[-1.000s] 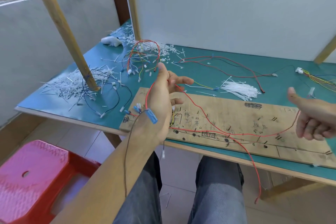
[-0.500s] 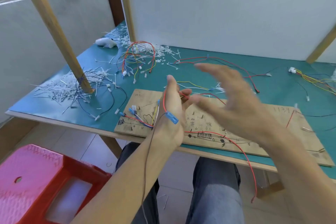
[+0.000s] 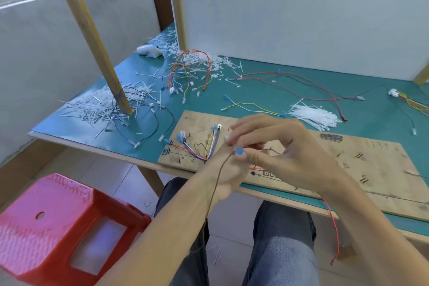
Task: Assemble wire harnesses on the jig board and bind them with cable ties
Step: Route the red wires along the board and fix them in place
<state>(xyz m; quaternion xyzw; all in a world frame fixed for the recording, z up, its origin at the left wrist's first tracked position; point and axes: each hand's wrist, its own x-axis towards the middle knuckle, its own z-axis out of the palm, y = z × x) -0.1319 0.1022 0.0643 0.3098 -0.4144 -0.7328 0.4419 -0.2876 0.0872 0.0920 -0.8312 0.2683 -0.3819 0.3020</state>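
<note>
The wooden jig board (image 3: 371,169) lies at the table's front edge. A small bundle of coloured wires (image 3: 210,146) with blue terminals is laid on its left end. My left hand (image 3: 222,174) is raised over the board's left part, its fingers hidden behind my right hand (image 3: 283,146). A red wire (image 3: 334,227) runs from under the hands and hangs off the table. My right hand pinches the blue terminal (image 3: 239,151) of a dark wire (image 3: 216,190) that trails down along my left forearm. A bundle of white cable ties (image 3: 313,116) lies behind the board.
Cut tie ends (image 3: 92,107) are heaped around a slanted wooden post (image 3: 92,42) at the left. Loose harnesses (image 3: 190,70), a red and black wire pair (image 3: 301,90) and a yellow wire (image 3: 250,106) lie on the green table (image 3: 267,77). A red stool (image 3: 46,227) stands at the lower left.
My right hand has swung in from the right edge to my left hand and closed its fingertips on the blue terminal. My left hand has dropped a little toward the board.
</note>
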